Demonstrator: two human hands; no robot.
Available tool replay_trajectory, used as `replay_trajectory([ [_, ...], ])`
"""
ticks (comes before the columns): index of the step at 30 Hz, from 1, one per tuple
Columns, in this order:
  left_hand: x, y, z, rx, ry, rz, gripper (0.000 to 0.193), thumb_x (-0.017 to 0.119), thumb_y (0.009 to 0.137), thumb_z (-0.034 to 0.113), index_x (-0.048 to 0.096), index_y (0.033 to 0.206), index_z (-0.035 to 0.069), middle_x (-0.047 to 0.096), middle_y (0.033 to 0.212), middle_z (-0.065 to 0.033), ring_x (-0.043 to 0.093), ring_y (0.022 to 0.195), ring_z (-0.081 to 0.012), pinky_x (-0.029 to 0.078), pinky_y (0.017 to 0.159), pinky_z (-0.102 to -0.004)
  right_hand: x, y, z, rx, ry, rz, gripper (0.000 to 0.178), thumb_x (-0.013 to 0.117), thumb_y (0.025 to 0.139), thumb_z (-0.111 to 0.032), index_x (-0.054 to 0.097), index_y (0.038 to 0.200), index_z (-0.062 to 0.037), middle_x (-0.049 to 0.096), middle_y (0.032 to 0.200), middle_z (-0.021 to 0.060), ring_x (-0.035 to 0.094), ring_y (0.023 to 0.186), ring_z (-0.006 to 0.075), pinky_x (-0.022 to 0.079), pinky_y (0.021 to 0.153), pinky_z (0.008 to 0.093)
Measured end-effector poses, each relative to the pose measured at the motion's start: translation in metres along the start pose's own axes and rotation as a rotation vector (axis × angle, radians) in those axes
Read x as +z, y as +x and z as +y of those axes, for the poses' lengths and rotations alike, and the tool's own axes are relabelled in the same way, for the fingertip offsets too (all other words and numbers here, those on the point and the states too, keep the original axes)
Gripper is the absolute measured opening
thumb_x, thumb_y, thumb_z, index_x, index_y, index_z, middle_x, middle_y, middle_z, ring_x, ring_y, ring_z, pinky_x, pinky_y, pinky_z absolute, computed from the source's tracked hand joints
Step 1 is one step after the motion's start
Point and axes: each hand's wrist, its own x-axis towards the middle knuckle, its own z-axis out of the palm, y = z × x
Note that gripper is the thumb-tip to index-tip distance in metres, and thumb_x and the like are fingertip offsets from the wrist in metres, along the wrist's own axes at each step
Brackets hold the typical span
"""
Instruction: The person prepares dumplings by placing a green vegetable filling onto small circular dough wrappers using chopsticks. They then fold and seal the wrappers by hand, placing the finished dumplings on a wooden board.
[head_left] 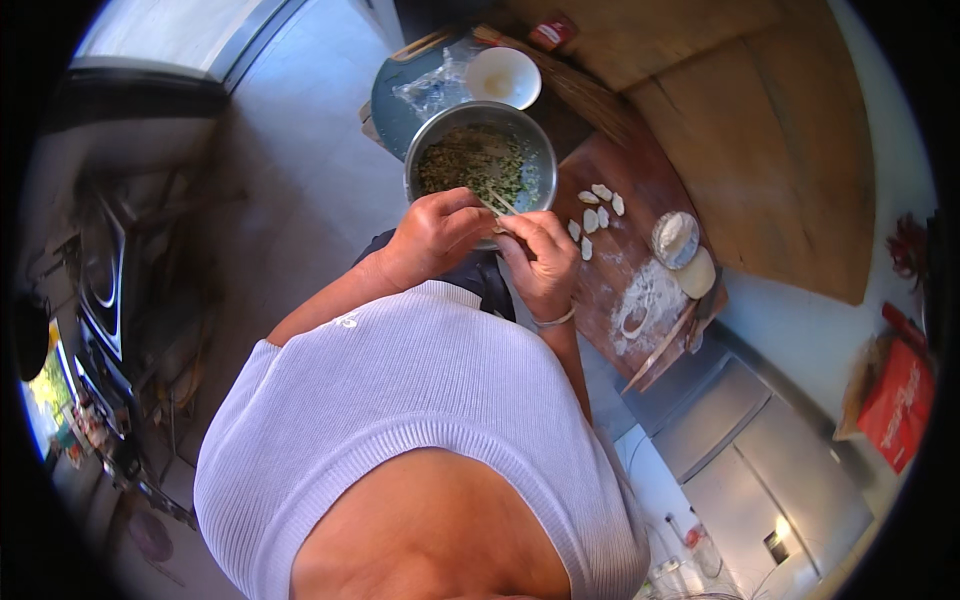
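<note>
Both my hands meet over the near rim of a metal bowl (411,185) holding chopped green filling (475,162). My left hand (437,235) is closed, its fingers curled toward the right one, and what they grip is hidden. Thumb and index finger of my right hand (543,262) are drawn together close beside it. A small pale piece shows between the fingertips, too covered to make out. Pale chopsticks (495,200) slant from the filling toward my right fingers; I cannot tell whether they are held or only rest there.
To the right, a wooden board (610,265) carries several shaped dumplings (590,219), scattered flour (645,305), a bowl of flour (676,238), a dough piece (697,275) and a rolling pin (660,347). Behind the metal bowl stand a white bowl (503,78) and clear plastic (438,88).
</note>
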Motion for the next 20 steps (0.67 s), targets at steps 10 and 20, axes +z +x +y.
replay_trajectory([
  [10, 0.036, -0.018, 0.010, -0.170, -0.193, -0.215, 0.019, 0.072, 0.071, -0.001, 0.065, 0.089, -0.001, 0.062, 0.078, -0.0111, 0.063, 0.072, -0.0240, 0.052, 0.063, -0.0330, -0.008, -0.070, 0.012, 0.060, -0.183, 0.215, 0.012, 0.067, 0.077, -0.002, 0.065, 0.089, -0.0034, 0.059, 0.082, 0.0081, 0.061, 0.071, 0.0239, 0.050, 0.061, 0.0325],
  [20, 0.120, 0.005, 0.040, -0.046, -0.197, -0.239, 0.010, 0.066, 0.074, 0.000, 0.065, 0.083, 0.002, 0.061, 0.078, -0.0120, 0.062, 0.073, -0.0290, 0.052, 0.064, -0.0358, -0.069, -0.109, 0.033, 0.201, -0.143, 0.373, 0.021, 0.067, 0.073, 0.005, 0.065, 0.092, -0.0021, 0.060, 0.087, 0.0104, 0.062, 0.072, 0.0228, 0.052, 0.065, 0.0320],
])
